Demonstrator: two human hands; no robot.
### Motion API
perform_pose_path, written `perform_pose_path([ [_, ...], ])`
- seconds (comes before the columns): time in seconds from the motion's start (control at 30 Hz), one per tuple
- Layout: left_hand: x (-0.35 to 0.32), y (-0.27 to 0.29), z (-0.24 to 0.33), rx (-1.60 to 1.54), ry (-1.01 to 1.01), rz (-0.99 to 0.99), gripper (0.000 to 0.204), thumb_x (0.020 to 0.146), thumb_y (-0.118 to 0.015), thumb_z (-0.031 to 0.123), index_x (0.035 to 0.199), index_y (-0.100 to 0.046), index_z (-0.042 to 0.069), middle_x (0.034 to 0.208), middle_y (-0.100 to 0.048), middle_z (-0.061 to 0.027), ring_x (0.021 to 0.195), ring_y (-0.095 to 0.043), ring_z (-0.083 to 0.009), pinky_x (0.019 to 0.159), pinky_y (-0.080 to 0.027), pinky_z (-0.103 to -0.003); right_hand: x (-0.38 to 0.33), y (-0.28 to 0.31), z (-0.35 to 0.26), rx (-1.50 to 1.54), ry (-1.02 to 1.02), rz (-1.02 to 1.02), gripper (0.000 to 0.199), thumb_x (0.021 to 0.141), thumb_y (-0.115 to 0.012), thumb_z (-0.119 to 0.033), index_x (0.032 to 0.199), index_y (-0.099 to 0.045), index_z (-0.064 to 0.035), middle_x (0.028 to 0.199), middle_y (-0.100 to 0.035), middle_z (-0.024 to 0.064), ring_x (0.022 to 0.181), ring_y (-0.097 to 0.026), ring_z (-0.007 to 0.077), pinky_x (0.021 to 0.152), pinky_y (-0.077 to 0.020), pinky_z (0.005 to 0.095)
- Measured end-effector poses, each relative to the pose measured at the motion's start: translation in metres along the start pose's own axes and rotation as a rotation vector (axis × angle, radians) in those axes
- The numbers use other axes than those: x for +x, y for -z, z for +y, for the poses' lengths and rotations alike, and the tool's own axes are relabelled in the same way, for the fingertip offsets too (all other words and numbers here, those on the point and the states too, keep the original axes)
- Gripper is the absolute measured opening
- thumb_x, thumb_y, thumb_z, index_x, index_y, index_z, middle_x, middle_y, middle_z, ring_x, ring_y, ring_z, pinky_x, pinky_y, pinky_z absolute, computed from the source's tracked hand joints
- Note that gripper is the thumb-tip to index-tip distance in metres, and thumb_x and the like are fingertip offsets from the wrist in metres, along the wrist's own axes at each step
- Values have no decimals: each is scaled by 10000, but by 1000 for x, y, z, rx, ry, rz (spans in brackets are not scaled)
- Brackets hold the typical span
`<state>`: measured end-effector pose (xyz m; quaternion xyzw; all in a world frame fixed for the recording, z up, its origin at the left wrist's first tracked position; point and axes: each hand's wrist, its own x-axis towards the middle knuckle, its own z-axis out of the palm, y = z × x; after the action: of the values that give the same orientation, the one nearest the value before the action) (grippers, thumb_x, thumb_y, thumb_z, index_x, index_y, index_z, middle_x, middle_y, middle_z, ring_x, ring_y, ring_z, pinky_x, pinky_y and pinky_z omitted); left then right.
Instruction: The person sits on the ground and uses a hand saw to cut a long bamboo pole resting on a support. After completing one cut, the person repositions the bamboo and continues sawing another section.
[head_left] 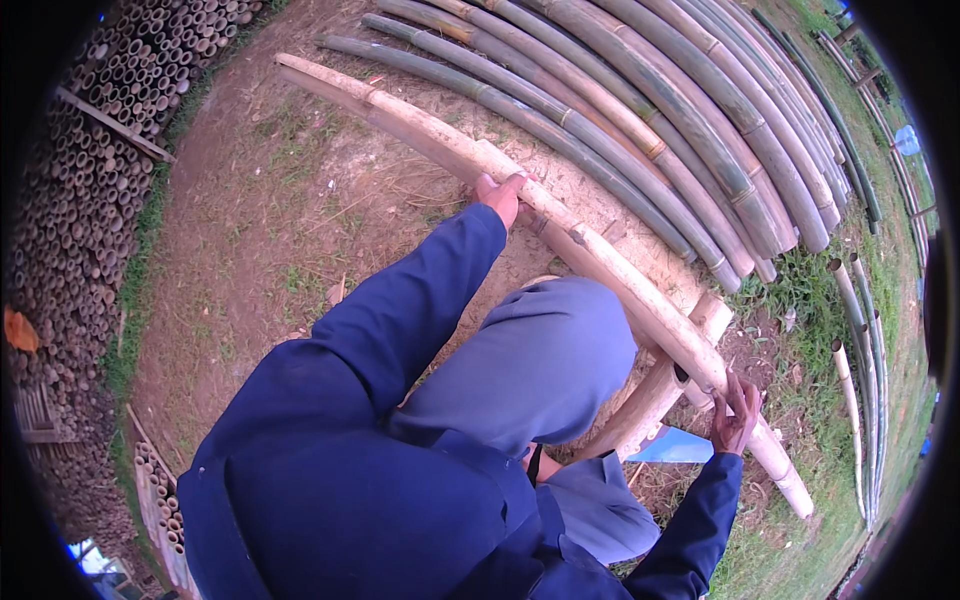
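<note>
A long, pale bamboo pole (625, 275) runs slantwise in front of me, from the upper left down to the right. My left hand (500, 197) is closed round its near side, about midway along; the fingertips on the far side are partly hidden. Near the pole's right end, my right hand (736, 412) grips it with fingers bent against its side. Beneath the right part stands a support of thick bamboo pieces (640, 408), touching or close to the pole. My bent knee in grey trousers (560, 320) is just under the pole.
Many greenish bamboo poles (600, 95) lie side by side at the far right. A flat blue piece (672, 446) lies low beside the support. Thinner poles (862, 370) rest on grass at the right. Stacked cut bamboo (90, 190) fills the left, behind a wooden rail (115, 124).
</note>
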<state>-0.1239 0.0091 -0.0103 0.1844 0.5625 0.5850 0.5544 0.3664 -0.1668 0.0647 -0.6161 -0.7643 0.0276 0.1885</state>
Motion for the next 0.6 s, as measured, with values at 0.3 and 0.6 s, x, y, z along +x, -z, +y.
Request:
perform_pose_path([
  [0.3, 27, 7, -10, -165, 94, -86, 306, 1031, -591, 175, 1234, -503, -37, 1110, -684, -181, 986, -705, -260, 867, -603, -397, 15, -13, 16, -19, -28, 75, 514, 780, -802, -89, 1284, -714, -137, 1043, -617, 89, 1029, -564, 287, 984, -408, 429],
  [0.6, 32, 14, 6, 94, 254, -221, 432, 1043, -571, 330, 1299, -496, -10, 1012, -671, -180, 868, -712, -264, 725, -621, -366, 31, -7, 14, -6, -62, 47, 487, 778, -798, -93, 1257, -734, -158, 1050, -623, 63, 1029, -574, 257, 1013, -379, 405],
])
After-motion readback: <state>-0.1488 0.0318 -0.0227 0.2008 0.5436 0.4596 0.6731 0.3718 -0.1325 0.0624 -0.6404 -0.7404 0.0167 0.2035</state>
